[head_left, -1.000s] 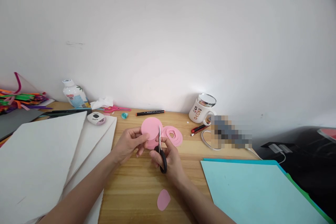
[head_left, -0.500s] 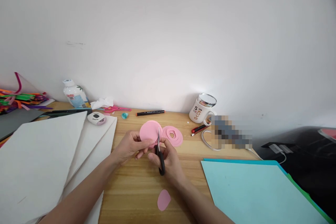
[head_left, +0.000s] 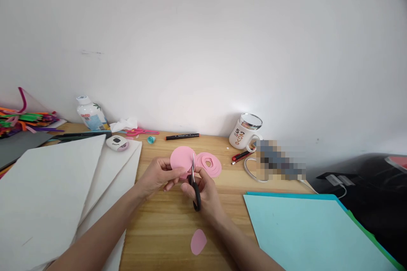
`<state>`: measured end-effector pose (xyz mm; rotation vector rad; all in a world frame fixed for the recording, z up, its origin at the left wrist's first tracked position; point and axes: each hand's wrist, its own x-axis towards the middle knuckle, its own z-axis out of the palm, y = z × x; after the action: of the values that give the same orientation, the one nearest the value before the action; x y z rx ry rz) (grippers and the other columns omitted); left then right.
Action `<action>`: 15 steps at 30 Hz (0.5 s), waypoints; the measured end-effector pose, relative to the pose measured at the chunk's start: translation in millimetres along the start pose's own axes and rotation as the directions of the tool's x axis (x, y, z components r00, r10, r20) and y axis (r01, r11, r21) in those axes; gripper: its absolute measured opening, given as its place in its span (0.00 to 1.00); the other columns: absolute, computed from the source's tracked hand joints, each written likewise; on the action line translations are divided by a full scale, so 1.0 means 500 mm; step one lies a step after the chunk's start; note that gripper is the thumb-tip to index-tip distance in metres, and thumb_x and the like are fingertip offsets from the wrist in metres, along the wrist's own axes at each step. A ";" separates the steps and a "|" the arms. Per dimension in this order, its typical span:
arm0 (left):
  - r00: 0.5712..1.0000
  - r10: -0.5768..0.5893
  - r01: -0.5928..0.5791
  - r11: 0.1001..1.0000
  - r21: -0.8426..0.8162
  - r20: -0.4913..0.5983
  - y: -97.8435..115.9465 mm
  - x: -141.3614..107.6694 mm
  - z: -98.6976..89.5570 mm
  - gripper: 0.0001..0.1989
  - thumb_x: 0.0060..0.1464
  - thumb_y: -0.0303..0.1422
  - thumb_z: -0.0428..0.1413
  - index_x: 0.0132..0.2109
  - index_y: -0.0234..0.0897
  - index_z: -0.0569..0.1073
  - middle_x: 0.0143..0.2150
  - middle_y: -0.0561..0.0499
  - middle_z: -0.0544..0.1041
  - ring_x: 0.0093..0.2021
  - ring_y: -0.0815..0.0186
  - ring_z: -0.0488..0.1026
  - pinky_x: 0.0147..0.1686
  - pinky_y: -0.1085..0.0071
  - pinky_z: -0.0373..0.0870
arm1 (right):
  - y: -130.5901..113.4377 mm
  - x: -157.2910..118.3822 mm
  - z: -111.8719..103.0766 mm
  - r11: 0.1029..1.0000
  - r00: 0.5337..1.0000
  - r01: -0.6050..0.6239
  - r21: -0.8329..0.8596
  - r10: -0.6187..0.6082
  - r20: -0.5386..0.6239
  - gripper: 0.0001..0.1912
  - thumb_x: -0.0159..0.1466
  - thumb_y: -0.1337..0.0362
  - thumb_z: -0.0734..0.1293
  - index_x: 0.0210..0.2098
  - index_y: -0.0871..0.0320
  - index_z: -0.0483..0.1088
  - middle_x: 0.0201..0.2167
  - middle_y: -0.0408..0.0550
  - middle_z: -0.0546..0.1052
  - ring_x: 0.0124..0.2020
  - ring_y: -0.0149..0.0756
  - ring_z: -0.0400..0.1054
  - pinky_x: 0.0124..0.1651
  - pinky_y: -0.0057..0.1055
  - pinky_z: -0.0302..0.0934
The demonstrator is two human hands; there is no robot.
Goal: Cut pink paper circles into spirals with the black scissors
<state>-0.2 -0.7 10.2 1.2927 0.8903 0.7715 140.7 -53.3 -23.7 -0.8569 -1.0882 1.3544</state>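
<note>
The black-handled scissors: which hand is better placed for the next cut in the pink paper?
Probably the right hand: it holds the scissors, with blades by the right edge of the pink circle. The left hand grips the paper, so it seems better for steadying.

The wooden table [head_left: 165,228] bears a pink paper piece [head_left: 199,241] at lower centre, a mug [head_left: 239,135] right of centre.

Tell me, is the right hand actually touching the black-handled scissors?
Touching. The head view shows it: the right hand grips the scissors, their black handles lying right against its fingers.
</note>
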 end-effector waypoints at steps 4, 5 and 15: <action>1.000 0.001 -0.001 1.000 0.000 -0.007 0.003 -0.002 0.000 0.14 0.40 0.38 0.62 0.20 0.32 0.69 0.13 0.57 0.67 0.10 0.78 0.58 0.10 0.80 0.49 | -0.003 -0.001 0.001 1.000 1.000 -0.011 -0.015 0.011 -0.017 0.22 0.48 0.54 0.72 0.34 0.56 0.60 0.18 0.37 0.68 0.16 0.23 0.48 0.19 0.22 0.42; 1.000 0.001 -0.001 1.000 -0.001 -0.009 0.003 -0.002 0.000 0.14 0.41 0.38 0.62 0.20 0.32 0.69 0.13 0.57 0.67 0.10 0.78 0.57 0.10 0.80 0.48 | -0.003 -0.001 0.001 1.000 1.000 -0.014 -0.020 0.014 -0.022 0.22 0.48 0.53 0.72 0.33 0.56 0.60 0.17 0.36 0.67 0.16 0.24 0.49 0.19 0.22 0.42; 1.000 0.003 -0.004 0.999 -0.039 -0.023 0.002 -0.001 0.000 0.13 0.42 0.37 0.62 0.22 0.33 0.69 0.12 0.59 0.65 0.10 0.78 0.56 0.11 0.80 0.48 | -0.006 -0.003 0.001 0.994 0.998 -0.046 -0.096 0.041 -0.049 0.23 0.49 0.49 0.70 0.33 0.55 0.58 0.15 0.34 0.65 0.15 0.24 0.52 0.18 0.22 0.48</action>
<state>-0.7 -1.0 11.5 1.2540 0.8871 0.8040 141.4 -55.0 -21.0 -0.9843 -1.1119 1.3190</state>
